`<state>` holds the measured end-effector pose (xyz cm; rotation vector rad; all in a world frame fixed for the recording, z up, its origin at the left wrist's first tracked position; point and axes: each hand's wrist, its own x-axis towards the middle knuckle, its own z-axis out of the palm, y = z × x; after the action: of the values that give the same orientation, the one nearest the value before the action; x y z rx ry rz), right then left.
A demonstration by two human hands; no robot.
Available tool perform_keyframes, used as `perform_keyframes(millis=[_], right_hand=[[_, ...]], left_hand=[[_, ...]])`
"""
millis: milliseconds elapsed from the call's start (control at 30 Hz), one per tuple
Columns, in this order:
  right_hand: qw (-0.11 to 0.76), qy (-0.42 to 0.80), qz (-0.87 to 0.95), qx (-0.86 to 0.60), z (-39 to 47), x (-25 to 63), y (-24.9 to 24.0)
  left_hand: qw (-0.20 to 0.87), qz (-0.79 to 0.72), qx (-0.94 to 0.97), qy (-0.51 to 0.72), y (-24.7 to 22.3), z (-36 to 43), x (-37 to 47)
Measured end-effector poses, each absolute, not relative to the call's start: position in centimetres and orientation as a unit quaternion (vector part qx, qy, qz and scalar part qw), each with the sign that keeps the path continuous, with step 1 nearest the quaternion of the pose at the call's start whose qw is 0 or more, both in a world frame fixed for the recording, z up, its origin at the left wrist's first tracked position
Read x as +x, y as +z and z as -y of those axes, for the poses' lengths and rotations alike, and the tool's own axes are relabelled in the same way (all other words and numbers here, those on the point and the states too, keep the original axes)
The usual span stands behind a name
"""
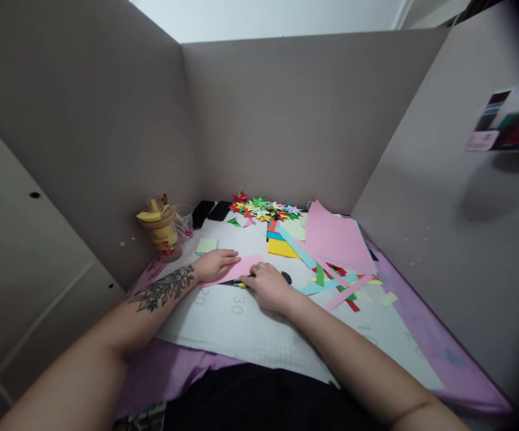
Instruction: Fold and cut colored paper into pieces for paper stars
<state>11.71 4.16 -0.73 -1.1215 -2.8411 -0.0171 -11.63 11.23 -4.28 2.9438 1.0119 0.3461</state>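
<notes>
Your left hand lay palm-down on the pink paper on the tabletop, its grip unclosed. Your right hand curled over a black-and-yellow tool at the paper's near edge; whether its grip clamped on it, I cannot tell. Folded stars sat beyond, coloured strips to the right, a cup to the left.

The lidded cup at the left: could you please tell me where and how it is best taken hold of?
I'd wrap the fingers around the body of the cup, below its lid, coming from the near side: it stands upright, with the panel to its left and a clear cup to its right.
</notes>
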Motion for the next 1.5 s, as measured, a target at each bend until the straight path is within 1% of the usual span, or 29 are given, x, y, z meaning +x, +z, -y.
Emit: perform_keyframes(millis=[367, 533, 867, 1033, 1133, 1200, 1267, 1300, 1400, 1500], right_hand=[[0.037, -0.007, 0.933, -0.359, -3.5, 11.5, -0.8], [0.034, -0.015, 0.938, -0.345, -3.5, 10.1, -0.6], [0.066, -0.001, 0.944, -0.322, -3.6, 9.0, -1.4], [0.091, 0.045, 0.951, -0.291, -3.6, 10.6, -1.1], [0.132, 0.087, 0.948, -0.278, -5.0, 13.4, -0.3], [0.183, 0.101, 0.923, -0.324, -6.6, 16.2, 0.1], [0.235, 0.075, 0.871, -0.426, -8.4, 19.4, 0.3], [0.245, 0.049, 0.836, -0.489, -9.3, 21.1, 0.1], [0.202, 0.005, 0.74, -0.641, -11.6, 25.3, -1.0], [0.152, -0.013, 0.653, -0.742, -12.8, 27.3, -2.4]], left_hand=[[-0.002, -0.314, 0.943, 0.115, -4.5, -11.3, -11.7], [-0.005, -0.307, 0.944, 0.122, -4.4, -11.3, -11.6], [0.021, -0.322, 0.939, 0.118, -4.2, -11.1, -11.6], [0.024, -0.32, 0.94, 0.119, -4.0, -10.9, -11.6], [0.027, -0.333, 0.934, 0.131, -3.9, -10.7, -11.6], [0.019, -0.34, 0.931, 0.133, -3.7, -10.6, -11.6], [0.003, -0.343, 0.93, 0.128, -3.5, -10.4, -11.6], [-0.005, -0.345, 0.93, 0.125, -3.3, -10.3, -11.6], [-0.018, -0.343, 0.932, 0.116, -2.6, -9.9, -11.3], [-0.015, -0.347, 0.934, 0.087, -1.7, -9.7, -10.4]])
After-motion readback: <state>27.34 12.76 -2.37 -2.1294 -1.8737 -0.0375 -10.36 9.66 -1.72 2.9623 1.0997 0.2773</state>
